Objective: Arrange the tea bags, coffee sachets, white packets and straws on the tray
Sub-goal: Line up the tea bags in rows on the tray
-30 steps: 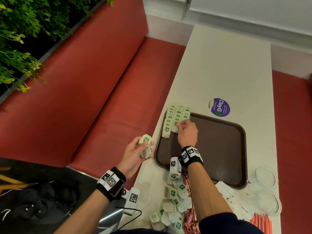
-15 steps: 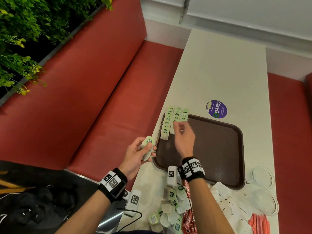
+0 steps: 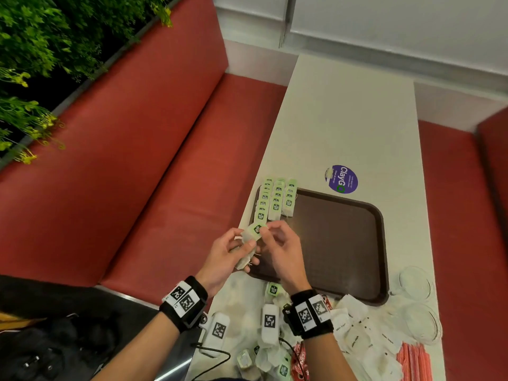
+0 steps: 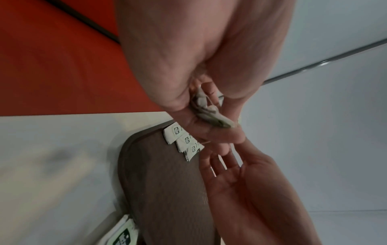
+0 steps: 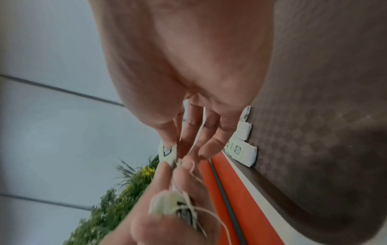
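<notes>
Table (image 3: 343,119) edge | both hands meet — left hand (image 3: 222,257) grips tea bags (image 3: 248,248) | right hand (image 3: 283,251) pinches one

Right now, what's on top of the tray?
Three overlapping rows of green tea bags lie in the far-left corner of the brown tray. The hands cover part of its near-left edge, so anything beneath them is hidden.

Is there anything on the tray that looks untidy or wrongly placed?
On the tray itself little stands out: the tea bags lie in three neat overlapping rows at its far left corner, though their top ends overhang the rim there. The rest of the tray is bare.
</notes>
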{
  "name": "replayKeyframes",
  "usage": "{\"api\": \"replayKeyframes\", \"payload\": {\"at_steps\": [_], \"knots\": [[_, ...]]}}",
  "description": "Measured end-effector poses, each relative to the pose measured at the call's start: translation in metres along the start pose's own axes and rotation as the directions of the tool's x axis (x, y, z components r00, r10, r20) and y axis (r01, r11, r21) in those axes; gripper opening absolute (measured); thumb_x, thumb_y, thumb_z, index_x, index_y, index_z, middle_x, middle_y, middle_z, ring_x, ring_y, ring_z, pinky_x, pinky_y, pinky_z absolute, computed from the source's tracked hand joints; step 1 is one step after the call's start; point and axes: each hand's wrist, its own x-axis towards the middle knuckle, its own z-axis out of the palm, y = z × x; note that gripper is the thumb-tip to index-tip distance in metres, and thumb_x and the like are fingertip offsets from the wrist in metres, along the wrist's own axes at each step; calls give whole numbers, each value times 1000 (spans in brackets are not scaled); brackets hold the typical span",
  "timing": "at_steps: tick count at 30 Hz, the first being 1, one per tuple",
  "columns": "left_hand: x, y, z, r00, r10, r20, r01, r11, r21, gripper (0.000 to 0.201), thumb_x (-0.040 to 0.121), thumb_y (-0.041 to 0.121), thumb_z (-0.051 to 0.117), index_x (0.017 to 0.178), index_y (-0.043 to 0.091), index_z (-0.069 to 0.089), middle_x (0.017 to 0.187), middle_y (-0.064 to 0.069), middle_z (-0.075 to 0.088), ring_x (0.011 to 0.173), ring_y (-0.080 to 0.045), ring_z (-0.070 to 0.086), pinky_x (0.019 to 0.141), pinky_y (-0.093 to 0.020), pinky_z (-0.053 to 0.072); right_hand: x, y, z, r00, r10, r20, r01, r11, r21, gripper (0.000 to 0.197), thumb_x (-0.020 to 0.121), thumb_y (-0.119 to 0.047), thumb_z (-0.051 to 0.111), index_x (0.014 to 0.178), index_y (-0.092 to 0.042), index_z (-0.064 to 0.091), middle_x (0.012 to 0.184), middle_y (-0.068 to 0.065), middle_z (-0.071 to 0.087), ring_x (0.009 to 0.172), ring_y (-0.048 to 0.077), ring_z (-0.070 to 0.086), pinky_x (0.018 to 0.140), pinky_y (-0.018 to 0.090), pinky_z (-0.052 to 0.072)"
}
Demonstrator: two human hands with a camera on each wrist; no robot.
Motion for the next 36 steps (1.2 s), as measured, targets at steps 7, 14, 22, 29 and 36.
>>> {"api": "replayKeyframes", "payload": {"at_steps": [7, 14, 22, 29, 36], "knots": [[2, -7, -8, 1000, 1, -21, 0, 998, 63, 23, 102, 16, 73, 122, 7, 64, 110, -22, 77, 86, -32, 74, 65, -35, 57, 38, 11, -53, 963, 0, -270, -22, 997, -78, 9, 108, -22, 68, 116, -18, 64, 94, 6, 82, 79, 22, 77, 82, 40, 64], [2, -11, -16, 998, -15, -68, 11, 999, -45, 27, 104, 13, 69, 129, 5, 63, 119, -25, 74, 94, -32, 74, 74, -34, 62, 104, 45, -99, 981, 10, -194, -106, 864, -492, 8, 104, -23, 73, 110, -21, 67, 93, -6, 81, 79, 14, 78, 87, 50, 65], [5, -10, -19, 998, 23, -62, -26, 998, -50, 27, 106, 5, 62, 133, 6, 64, 120, -23, 75, 100, -35, 75, 84, -40, 61, 134, 57, -89, 987, 17, -158, -117, 745, -656, 16, 101, -32, 76, 106, -16, 76, 92, -4, 73, 100, 25, 69, 85, 30, 44], [0, -7, -23, 996, 45, -81, -43, 999, 19, 23, 104, 9, 68, 126, 1, 67, 116, -20, 78, 98, -32, 78, 77, -30, 60, 133, 54, -82, 975, 15, -222, -169, 701, -693, 14, 100, -36, 76, 105, -27, 67, 100, -5, 74, 98, 23, 66, 84, 40, 54], [-1, -6, -25, 992, 49, -120, -44, 998, 41, 23, 102, 11, 71, 123, 1, 69, 116, -18, 78, 97, -33, 78, 73, -28, 59, 132, 50, -80, 979, -51, -198, -116, 658, -744, 20, 98, -36, 79, 102, -29, 61, 91, -9, 70, 91, 22, 66, 79, 43, 56]]}}
